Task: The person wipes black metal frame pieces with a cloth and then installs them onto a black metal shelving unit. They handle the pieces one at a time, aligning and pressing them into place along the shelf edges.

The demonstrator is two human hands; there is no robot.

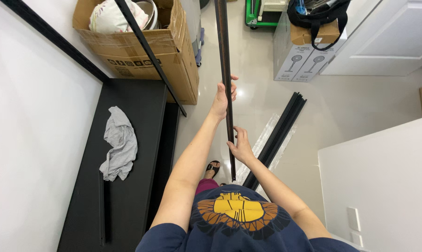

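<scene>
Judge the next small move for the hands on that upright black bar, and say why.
Probably lower the black metal bar straight down. Its bottom end seems to hang just above the floor near the sandalled foot; the left hand grips it high and the right hand steadies it lower.
</scene>
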